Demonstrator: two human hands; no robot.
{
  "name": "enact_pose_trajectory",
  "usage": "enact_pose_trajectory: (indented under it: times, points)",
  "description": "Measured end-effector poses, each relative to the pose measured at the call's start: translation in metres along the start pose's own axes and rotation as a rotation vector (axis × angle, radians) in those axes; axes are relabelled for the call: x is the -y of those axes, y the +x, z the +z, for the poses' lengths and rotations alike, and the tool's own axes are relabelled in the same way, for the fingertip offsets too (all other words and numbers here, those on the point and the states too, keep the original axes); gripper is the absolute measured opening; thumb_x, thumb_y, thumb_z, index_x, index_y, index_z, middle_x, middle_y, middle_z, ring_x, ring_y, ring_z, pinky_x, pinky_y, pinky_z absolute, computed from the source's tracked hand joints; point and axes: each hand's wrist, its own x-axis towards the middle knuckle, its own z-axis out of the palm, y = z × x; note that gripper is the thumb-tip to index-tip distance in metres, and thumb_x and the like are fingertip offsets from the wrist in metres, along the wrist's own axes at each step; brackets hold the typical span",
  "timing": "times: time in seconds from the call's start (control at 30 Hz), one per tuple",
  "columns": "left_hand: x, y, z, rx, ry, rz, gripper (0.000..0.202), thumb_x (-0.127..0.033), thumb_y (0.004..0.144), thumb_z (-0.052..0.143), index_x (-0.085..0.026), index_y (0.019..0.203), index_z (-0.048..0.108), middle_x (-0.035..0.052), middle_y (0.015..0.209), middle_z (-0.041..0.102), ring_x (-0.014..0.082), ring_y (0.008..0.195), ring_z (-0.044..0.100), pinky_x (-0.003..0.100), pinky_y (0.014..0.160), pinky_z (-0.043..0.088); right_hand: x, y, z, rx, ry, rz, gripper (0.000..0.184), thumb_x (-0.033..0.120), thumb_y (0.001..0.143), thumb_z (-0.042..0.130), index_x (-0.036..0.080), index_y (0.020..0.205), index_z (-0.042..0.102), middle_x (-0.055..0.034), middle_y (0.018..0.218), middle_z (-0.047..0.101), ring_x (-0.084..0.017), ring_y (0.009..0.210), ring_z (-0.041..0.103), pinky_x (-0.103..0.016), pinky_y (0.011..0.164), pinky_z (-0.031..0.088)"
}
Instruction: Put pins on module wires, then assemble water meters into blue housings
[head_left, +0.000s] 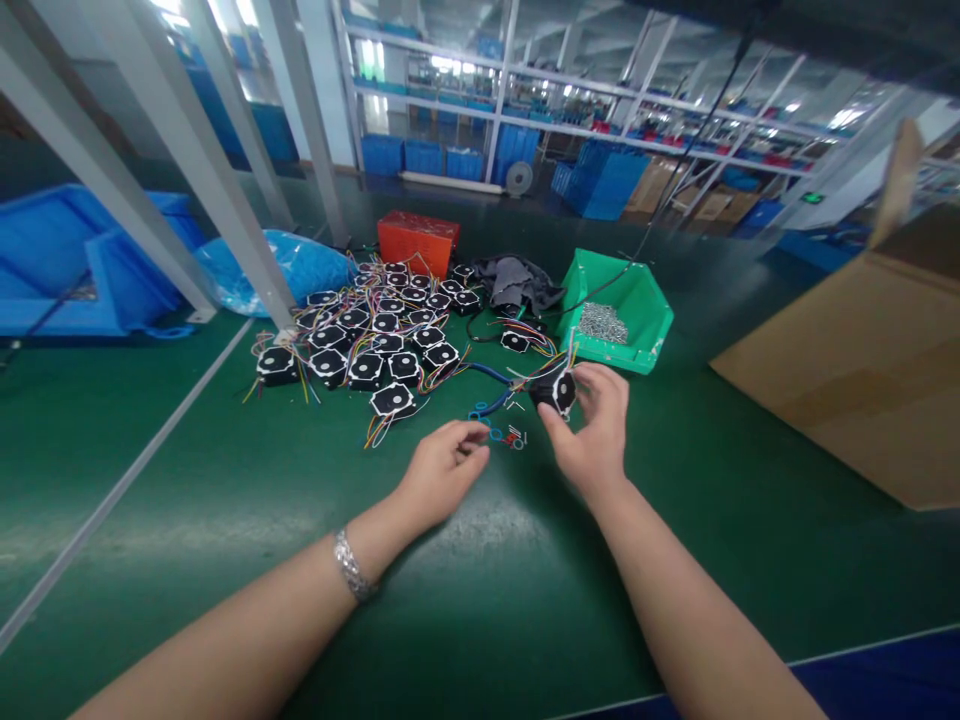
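Green floor (480, 600) (shiny), pale racks (501, 90)

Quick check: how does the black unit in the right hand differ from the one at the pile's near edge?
The held unit is gripped by the right hand; the near-edge unit lies untouched on the floor. The held unit is tipped sideways, while the near-edge unit lies face up. Both have black bodies and coloured wires.

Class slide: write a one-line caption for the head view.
The right hand holds a black wired unit; the left hand is near small blue rings on the green surface.
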Motion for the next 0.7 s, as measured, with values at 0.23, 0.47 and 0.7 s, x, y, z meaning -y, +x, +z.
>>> enact_pose_trajectory:
  times: [0.23, 0.47, 0.7]
  points:
    - [-0.003, -0.001, -0.003, 0.319, -1.045, -0.339, 0.033, -0.028, 0.066, 0.067, -0.015, 0.095, 0.057, 0.0059, 0.087, 0.061, 0.0173, 0.081, 0.058, 0.036, 0.073, 0.049, 0.041, -0.029, 0.023, 0.412, 0.586, 0.207, 0.033, 0.025, 0.081, 0.046, 0.024, 0.112, 0.035, -0.0079, 0.112, 0.047, -0.018, 0.104, 0.050, -0.037, 0.087, 0.044]
    - [0.003, 0.009, -0.012, 0.099, -1.013, -0.441, 0.019, -0.026, 0.077, 0.056, -0.011, 0.089, 0.054, 0.0075, 0.075, 0.063, 0.0159, 0.064, 0.063, 0.022, 0.050, 0.050, 0.020, -0.013, 0.013, 0.253, 0.025, 0.036, 0.020, 0.021, 0.083, 0.041, 0.018, 0.100, 0.052, -0.0070, 0.103, 0.055, -0.017, 0.101, 0.049, -0.037, 0.091, 0.036]
    - [0.002, 0.020, -0.013, -0.084, -0.987, -0.461, 0.030, -0.035, 0.087, 0.032, -0.011, 0.088, 0.050, 0.0084, 0.066, 0.063, 0.0106, 0.041, 0.055, 0.018, 0.034, 0.039, -0.016, -0.003, 0.015, 0.377, -0.305, 0.140, 0.008, 0.019, 0.076, 0.052, 0.016, 0.075, 0.059, -0.0048, 0.077, 0.054, -0.016, 0.076, 0.052, -0.029, 0.070, 0.041]
